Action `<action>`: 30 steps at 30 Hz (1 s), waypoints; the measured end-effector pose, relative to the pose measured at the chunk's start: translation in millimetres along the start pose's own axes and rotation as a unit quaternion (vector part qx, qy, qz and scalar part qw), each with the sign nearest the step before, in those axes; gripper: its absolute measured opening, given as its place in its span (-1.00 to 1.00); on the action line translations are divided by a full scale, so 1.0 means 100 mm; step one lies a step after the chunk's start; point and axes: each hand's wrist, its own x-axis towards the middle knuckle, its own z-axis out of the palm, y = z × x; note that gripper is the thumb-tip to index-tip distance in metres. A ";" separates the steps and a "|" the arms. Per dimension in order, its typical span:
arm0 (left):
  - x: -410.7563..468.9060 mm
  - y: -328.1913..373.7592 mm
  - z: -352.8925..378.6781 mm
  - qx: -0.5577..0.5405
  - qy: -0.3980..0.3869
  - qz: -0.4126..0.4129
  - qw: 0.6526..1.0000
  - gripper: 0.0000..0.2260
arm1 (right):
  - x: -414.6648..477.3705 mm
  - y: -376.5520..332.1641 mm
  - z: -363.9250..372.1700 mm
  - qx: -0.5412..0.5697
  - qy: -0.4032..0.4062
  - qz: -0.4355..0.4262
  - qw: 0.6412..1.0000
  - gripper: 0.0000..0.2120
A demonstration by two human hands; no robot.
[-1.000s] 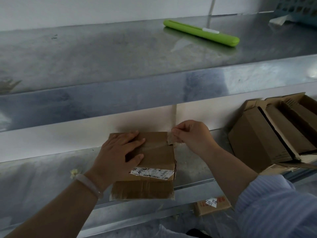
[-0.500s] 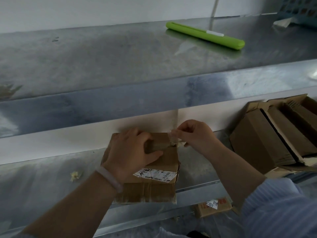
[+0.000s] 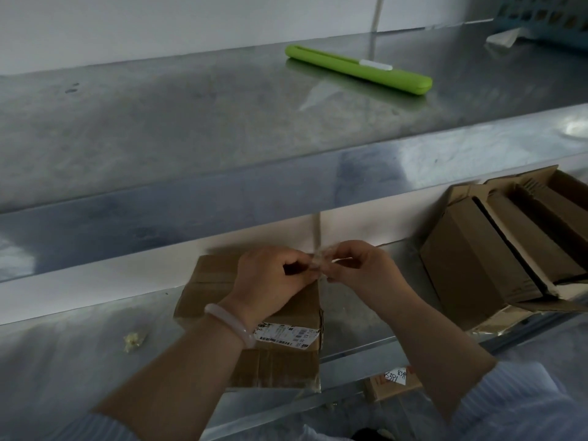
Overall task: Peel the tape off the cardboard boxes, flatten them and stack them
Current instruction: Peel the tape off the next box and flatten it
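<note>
Tape (image 3: 319, 260) (blurred), pinched by left fingers (image 3: 297, 261), right fingers (image 3: 345, 259)

The tape (image 3: 319, 260) (a clear, crumpled scrap) is blurred.

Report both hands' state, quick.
Left hand: closed, pinching the crumpled tape at the far corner of the cardboard box.
Right hand: closed, pinching the same tape.
</note>
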 end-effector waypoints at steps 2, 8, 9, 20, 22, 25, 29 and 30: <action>-0.01 -0.01 -0.04 -0.033 -0.019 -0.029 0.999 -0.72 | -0.01 -0.05 0.02 -0.037 0.010 -0.033 0.999 -0.86; 0.03 0.03 -0.07 -0.059 -0.072 -0.080 0.992 -0.60 | 0.00 -0.07 0.00 -0.048 -0.039 -0.079 0.995 -0.81; 0.03 0.05 -0.07 -0.061 -0.075 -0.083 0.992 -0.60 | 0.01 -0.06 -0.01 -0.041 -0.041 -0.077 0.995 -0.78; -0.02 0.04 -0.03 -0.022 -0.021 -0.027 0.999 -0.97 | 0.00 0.01 -0.10 0.073 -0.084 0.009 0.994 -0.71; -0.03 0.03 -0.06 -0.029 0.002 -0.042 0.999 -0.94 | 0.00 0.02 -0.13 0.035 -0.037 -0.002 0.999 -0.68; -0.05 0.05 -0.05 -0.009 0.029 -0.036 0.999 -0.97 | 0.01 0.05 -0.13 -0.040 0.015 0.017 0.999 -0.66; -0.07 0.09 -0.01 0.042 0.067 0.016 0.997 -0.89 | -0.05 0.14 0.04 -0.092 -0.050 0.087 0.991 -0.51; -0.07 0.09 0.00 0.061 0.067 0.040 0.995 -0.87 | -0.06 0.18 0.07 -0.086 -0.054 0.097 0.990 -0.49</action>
